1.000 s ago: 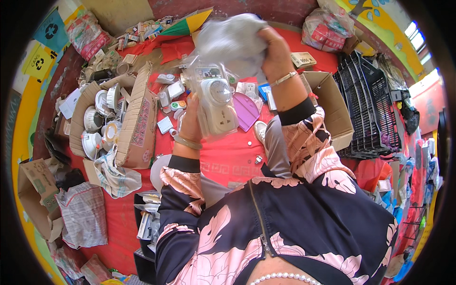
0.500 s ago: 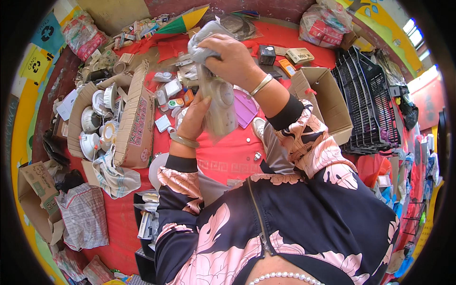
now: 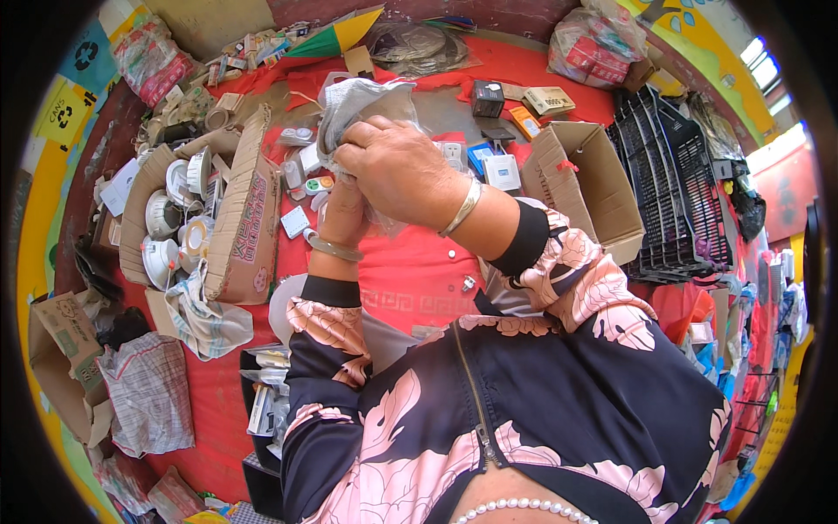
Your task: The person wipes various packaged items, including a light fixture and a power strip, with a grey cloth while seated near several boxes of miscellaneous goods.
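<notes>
My right hand (image 3: 403, 166) is closed on a bunched grey cloth (image 3: 351, 100), held up in front of me over the red floor covering. Just below and left of it, my left hand (image 3: 342, 214) is closed, its fingers mostly hidden behind the right. The left hand grips a clear plastic package (image 3: 384, 225), which shows beneath the right hand and again beside the cloth. What lies inside the package is hidden by my hands.
A carton (image 3: 247, 223) of round white lamps stands at left, a striped cloth (image 3: 209, 316) over its corner. Right are an open carton (image 3: 602, 188) and a black plastic crate (image 3: 672, 196). A white switch panel (image 3: 501, 173) and several small boxes lie ahead.
The right hand with the cloth has come down and closer to the left hand. The package, in full view before, is now largely behind my hands. The switch panel has come into view.
</notes>
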`<state>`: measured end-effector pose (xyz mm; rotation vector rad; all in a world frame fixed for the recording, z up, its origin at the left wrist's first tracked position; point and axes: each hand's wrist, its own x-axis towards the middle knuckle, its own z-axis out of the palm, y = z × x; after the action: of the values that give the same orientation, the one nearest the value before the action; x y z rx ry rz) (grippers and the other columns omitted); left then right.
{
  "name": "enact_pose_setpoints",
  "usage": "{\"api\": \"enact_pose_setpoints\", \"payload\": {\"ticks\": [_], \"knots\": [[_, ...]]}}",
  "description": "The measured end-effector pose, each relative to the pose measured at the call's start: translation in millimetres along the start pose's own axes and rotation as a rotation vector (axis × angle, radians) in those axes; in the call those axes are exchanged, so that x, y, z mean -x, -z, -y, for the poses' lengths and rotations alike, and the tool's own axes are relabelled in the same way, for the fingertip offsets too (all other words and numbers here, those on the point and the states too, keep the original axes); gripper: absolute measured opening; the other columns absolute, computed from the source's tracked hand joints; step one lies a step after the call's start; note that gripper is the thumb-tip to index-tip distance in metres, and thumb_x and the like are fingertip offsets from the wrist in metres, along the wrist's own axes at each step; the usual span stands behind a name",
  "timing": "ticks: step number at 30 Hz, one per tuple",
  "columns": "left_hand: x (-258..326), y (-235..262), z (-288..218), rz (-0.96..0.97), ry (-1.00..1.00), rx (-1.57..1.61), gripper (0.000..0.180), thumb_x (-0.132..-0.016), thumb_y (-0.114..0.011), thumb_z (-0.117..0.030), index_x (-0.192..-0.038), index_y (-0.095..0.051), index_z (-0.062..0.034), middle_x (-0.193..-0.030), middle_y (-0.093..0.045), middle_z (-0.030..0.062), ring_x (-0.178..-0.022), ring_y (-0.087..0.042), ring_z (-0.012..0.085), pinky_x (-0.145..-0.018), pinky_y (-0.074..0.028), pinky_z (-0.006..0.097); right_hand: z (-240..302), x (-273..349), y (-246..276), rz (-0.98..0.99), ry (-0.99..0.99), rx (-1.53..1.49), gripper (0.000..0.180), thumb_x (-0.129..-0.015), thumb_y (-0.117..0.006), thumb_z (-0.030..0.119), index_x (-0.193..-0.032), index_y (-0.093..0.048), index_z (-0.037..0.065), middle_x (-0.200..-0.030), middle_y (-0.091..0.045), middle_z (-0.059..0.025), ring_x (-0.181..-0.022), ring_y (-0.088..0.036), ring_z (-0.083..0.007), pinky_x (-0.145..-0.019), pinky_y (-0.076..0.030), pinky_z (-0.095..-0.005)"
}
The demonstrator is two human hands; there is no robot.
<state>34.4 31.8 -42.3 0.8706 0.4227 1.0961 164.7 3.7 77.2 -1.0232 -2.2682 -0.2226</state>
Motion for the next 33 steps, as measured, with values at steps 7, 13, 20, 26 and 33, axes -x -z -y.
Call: {"api": "enact_pose_setpoints", "payload": {"ticks": [7,13,20,26,33], "knots": [[1,-6,-6,-0.026,-0.046,0.019,0.069,-0.078,-0.062,-0.058,-0.125,-0.045,-0.0110,-0.121,-0.051,0.0044,-0.107,-0.053,0.0166,-0.088,-0.048,0.031,11,-2,13,0.117,-0.177,-0.186,0.025,-0.068,-0.054,0.007,-0.091,-0.062,0.002,-0.092,-0.060,-0.0142,-0.087,-0.058,-0.0335,-0.077,-0.048,-0.0414],[2,-11,-27,-0.052,-0.215,0.070,0.093,-0.071,-0.056,-0.071,-0.134,-0.034,-0.0074,-0.126,-0.049,0.0093,-0.112,-0.051,0.0235,-0.090,-0.048,0.039,-9,19,37,0.341,-0.091,-0.555,0.023,-0.070,-0.058,0.007,-0.091,-0.064,0.000,-0.083,-0.063,-0.0138,-0.076,-0.061,-0.0286,-0.070,-0.049,-0.0366],[-1,1,-43,-0.178,-0.405,0.207,0.085,-0.081,-0.049,-0.066,-0.139,-0.027,-0.0084,-0.134,-0.042,0.0097,-0.120,-0.046,0.0274,-0.098,-0.042,0.043,-156,42,53,0.236,-0.521,-0.928,0.020,-0.081,-0.063,0.014,-0.095,-0.065,-0.001,-0.081,-0.065,-0.0056,-0.072,-0.058,-0.0111,-0.066,-0.048,-0.0278],[10,-7,-48,-0.213,-0.357,0.241,0.064,-0.091,-0.046,-0.047,-0.137,-0.031,-0.0054,-0.134,-0.044,0.0112,-0.119,-0.046,0.0273,-0.100,-0.040,0.041,-235,61,14,-0.010,-0.823,-0.992,0.026,-0.084,-0.064,0.027,-0.085,-0.068,0.001,-0.075,-0.064,-0.0010,-0.067,-0.056,-0.0100,-0.063,-0.047,-0.0263],[10,-13,-49,-0.282,-0.195,0.197,0.047,-0.092,-0.043,-0.031,-0.128,-0.042,-0.0006,-0.122,-0.054,0.0128,-0.109,-0.055,0.0259,-0.093,-0.045,0.039,-188,17,28,-0.141,-0.779,-0.917,0.027,-0.080,-0.065,0.024,-0.091,-0.066,0.000,-0.078,-0.062,-0.0006,-0.068,-0.055,-0.0076,-0.060,-0.046,-0.0241]]}}
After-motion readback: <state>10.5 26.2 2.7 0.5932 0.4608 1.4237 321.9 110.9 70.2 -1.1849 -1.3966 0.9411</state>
